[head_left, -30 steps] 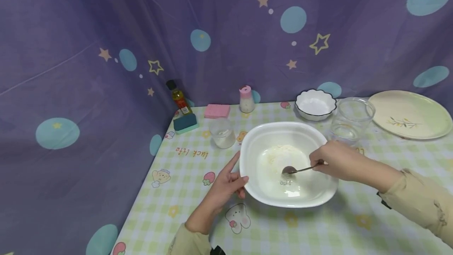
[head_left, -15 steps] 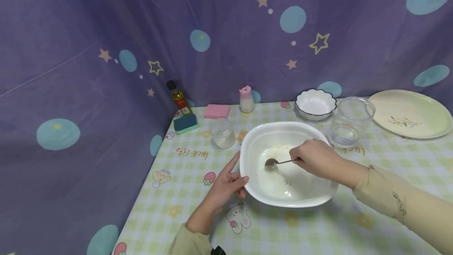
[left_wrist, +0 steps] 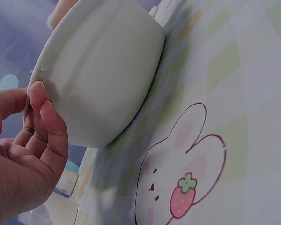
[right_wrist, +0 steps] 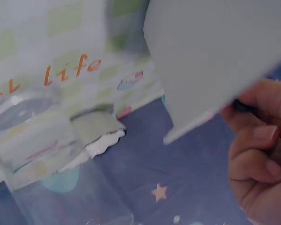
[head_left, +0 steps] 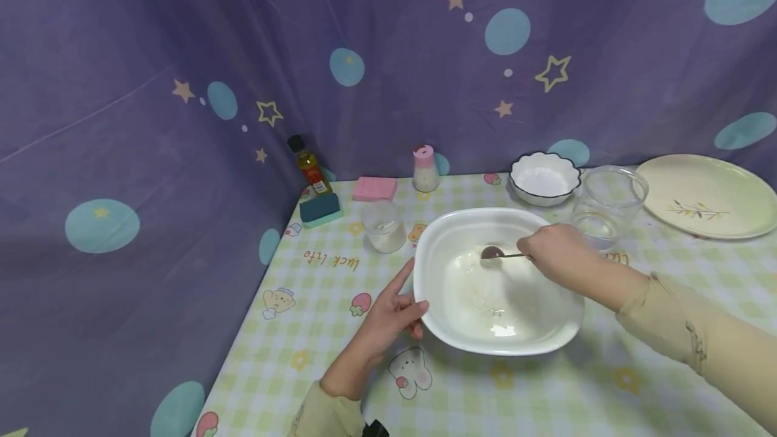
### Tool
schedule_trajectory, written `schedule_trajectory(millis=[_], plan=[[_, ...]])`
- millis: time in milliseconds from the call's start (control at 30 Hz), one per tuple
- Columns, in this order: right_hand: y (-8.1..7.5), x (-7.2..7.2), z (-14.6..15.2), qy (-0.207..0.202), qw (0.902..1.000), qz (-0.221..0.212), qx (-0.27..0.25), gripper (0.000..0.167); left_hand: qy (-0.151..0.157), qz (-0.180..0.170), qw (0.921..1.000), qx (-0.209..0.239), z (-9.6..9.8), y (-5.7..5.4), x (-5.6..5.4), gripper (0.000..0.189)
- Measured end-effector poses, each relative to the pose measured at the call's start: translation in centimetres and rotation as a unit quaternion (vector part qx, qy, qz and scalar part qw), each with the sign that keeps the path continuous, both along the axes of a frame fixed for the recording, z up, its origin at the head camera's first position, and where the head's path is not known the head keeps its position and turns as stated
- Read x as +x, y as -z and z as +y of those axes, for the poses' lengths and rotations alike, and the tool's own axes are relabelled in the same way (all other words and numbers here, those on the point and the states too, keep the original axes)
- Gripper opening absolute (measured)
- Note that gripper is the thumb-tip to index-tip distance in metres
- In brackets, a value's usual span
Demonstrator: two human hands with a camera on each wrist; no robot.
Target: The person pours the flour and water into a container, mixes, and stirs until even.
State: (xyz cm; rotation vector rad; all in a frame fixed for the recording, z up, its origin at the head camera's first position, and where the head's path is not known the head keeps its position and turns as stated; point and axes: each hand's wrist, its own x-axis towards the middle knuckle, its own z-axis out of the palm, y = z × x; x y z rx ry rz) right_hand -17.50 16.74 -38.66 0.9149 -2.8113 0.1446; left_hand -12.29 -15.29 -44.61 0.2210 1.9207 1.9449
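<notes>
A white basin (head_left: 434, 282) stands on the table with a whitish, wet-looking mix at its bottom. At its left side my left hand (head_left: 388, 315) pinches the rim, thumb on top and fingers curled beneath; the left wrist view shows the basin's outer wall (left_wrist: 103, 75) beside these fingers. My right hand (head_left: 557, 253) holds a small metal spoon (head_left: 492, 253) by its handle over the basin's right side. The spoon's bowl is inside the basin, toward the far part; whether it touches the mix I cannot tell. In the right wrist view, the basin hides the spoon.
Behind the basin are a clear cup of white powder (head_left: 387, 235), a pink-topped shaker (head_left: 425, 170), a scalloped bowl (head_left: 545, 179), a clear container (head_left: 607, 211) and an oval plate (head_left: 716, 194). Sponges (head_left: 374, 188) and an oil bottle (head_left: 312, 170) stand back left, near the curtain (head_left: 388, 113).
The right hand has swept the spoon leftward through the basin, then back right and toward the far side. My left hand stays on the rim, and the basin has not visibly moved.
</notes>
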Motion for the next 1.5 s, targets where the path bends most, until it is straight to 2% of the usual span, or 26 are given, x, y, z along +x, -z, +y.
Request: schedule_trajectory(millis=[167, 400, 633, 767, 867, 1033, 1167, 1500], plan=[[-1.1, 0.6, 2.2, 0.0, 0.9986, -0.046, -0.024, 0.04, 0.001, -0.002, 1.0, 0.0, 0.1, -0.1, 0.0, 0.077], [-1.9, 0.9, 4.4, -0.044, 0.9921, -0.108, -0.045, 0.034, -0.002, -0.001, 1.0, -0.009, 0.0, 0.0, 0.0, 0.077], [-1.8, 1.2, 4.4, -0.053, 0.9696, -0.223, -0.086, 0.02, -0.001, -0.004, 0.9999, -0.01, -0.1, 0.1, -0.1, 0.077], [-1.3, 1.2, 3.3, -0.063, 0.9598, -0.25, -0.111, 0.019, -0.002, -0.006, 0.9999, -0.008, 0.0, 0.1, -0.1, 0.077], [-0.8, 1.2, 2.2, -0.068, 0.9626, -0.232, -0.121, 0.021, -0.003, -0.008, 0.9999, -0.007, 0.1, 0.0, -0.1, 0.077], [0.0, 1.2, 0.3, -0.078, 0.9773, -0.153, -0.123, 0.023, -0.005, -0.012, 0.9999, -0.006, 0.1, 0.0, -0.1, 0.077], [0.5, 0.9, -0.7, -0.076, 0.9845, -0.107, -0.116, 0.026, -0.007, -0.014, 0.9999, -0.004, 0.1, 0.1, -0.1, 0.077], [0.9, -0.1, -1.4, -0.038, 0.9906, -0.076, -0.107, 0.029, -0.005, -0.007, 0.9999, -0.01, 0.0, 0.2, -0.1, 0.076]])
